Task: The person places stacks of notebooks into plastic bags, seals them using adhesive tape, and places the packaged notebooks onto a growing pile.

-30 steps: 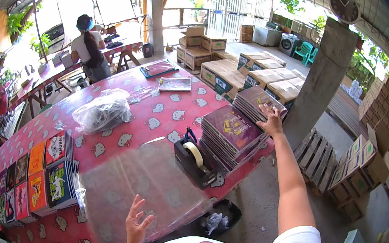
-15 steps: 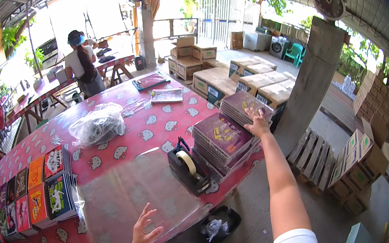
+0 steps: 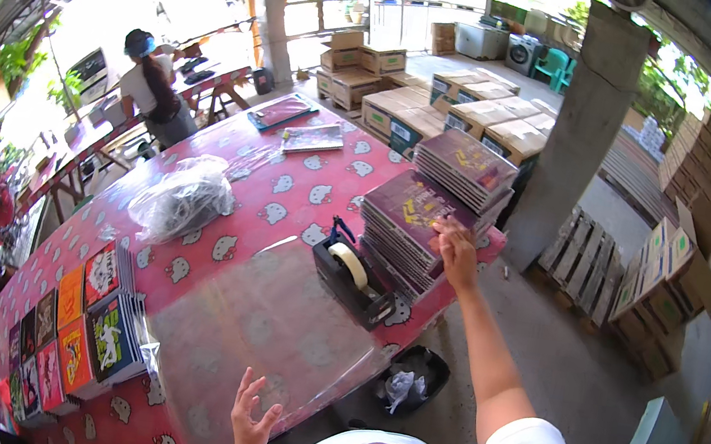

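Two stacks of purple spiral notebooks stand at the table's right corner. My right hand point(image 3: 457, 253) is at the right edge of the nearer notebook stack point(image 3: 418, 213), its bent fingers on the top notebook's cover and edge. The farther notebook stack point(image 3: 467, 159) rises just behind it. My left hand point(image 3: 253, 417) is raised at the near table edge, fingers apart, holding nothing. Between the hands lies a clear plastic sheet point(image 3: 256, 344) on the table. A black tape dispenser point(image 3: 354, 274) with a cream roll sits beside the nearer stack.
On the pink patterned table point(image 3: 275, 211) are a crumpled plastic bundle point(image 3: 183, 200), several colourful notebook stacks point(image 3: 71, 337) and two flat items at the far side. A black bin point(image 3: 415, 383) stands below the right edge. Beyond are a pillar point(image 3: 568, 134), cartons point(image 3: 498, 115) and another person point(image 3: 154, 89).
My right hand has moved nearer, from the farther notebook stack to the right edge of the nearer one. My left hand stays raised and open, slightly shifted. The view has tilted a little.
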### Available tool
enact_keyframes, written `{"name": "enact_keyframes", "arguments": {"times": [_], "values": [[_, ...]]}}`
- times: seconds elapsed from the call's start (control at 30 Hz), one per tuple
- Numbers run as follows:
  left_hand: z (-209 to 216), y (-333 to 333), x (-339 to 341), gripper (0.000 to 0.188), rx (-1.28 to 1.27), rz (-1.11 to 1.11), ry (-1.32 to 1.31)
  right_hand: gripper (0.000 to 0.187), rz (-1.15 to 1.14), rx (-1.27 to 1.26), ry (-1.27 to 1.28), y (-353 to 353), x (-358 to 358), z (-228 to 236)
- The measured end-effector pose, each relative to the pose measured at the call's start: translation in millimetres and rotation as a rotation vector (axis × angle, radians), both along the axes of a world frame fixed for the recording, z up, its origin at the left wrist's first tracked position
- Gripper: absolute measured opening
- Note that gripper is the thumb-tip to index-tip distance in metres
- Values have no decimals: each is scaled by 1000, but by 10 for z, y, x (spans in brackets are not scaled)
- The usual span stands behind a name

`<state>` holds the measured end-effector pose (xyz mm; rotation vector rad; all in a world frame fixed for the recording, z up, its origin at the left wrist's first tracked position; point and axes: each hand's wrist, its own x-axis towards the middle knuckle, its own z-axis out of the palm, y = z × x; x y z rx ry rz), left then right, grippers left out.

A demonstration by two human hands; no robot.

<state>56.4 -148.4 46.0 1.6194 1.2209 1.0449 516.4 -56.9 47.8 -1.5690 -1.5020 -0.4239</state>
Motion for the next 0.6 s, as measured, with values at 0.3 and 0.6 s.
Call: {"name": "enact_keyframes", "arguments": {"times": [0.3,0.6], "values": [[-98,-181,-648,40,150,177,166,25,-179,65,-40,79,8,104],[-44,-605,-1864,30,-138,616,174,38,1221,-503,80,469,-4441,227]]}}
